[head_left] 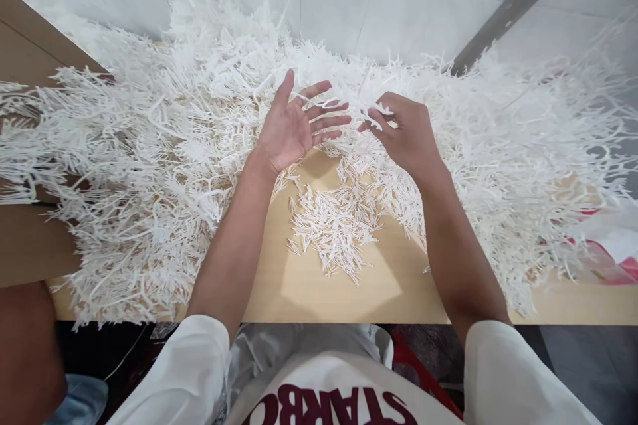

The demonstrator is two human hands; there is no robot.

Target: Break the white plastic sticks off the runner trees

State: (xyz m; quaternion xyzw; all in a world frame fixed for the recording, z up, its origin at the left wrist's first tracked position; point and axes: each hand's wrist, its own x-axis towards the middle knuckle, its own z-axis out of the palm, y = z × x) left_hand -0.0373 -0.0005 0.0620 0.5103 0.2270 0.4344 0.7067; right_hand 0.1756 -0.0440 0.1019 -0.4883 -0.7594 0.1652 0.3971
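Observation:
My left hand (294,129) is held palm up with its fingers spread. Thin white strands show across those fingers; whether they rest on the hand or belong to the heap behind, I cannot tell. Bent inward, the fingers of my right hand (411,133) pinch a white branched plastic piece (381,119) with short curled twigs. A large tangled heap of white branched plastic pieces (164,146) surrounds both hands. Below and between them, a small pile of short white sticks (336,229) lies on the wooden table (343,302).
Behind the heap rises a pale tiled wall (339,0) with a slanted metal post (513,10). Cardboard (34,246) stands at the left, near another person's limb (30,352). A red and white plastic bag (605,255) lies at the right edge.

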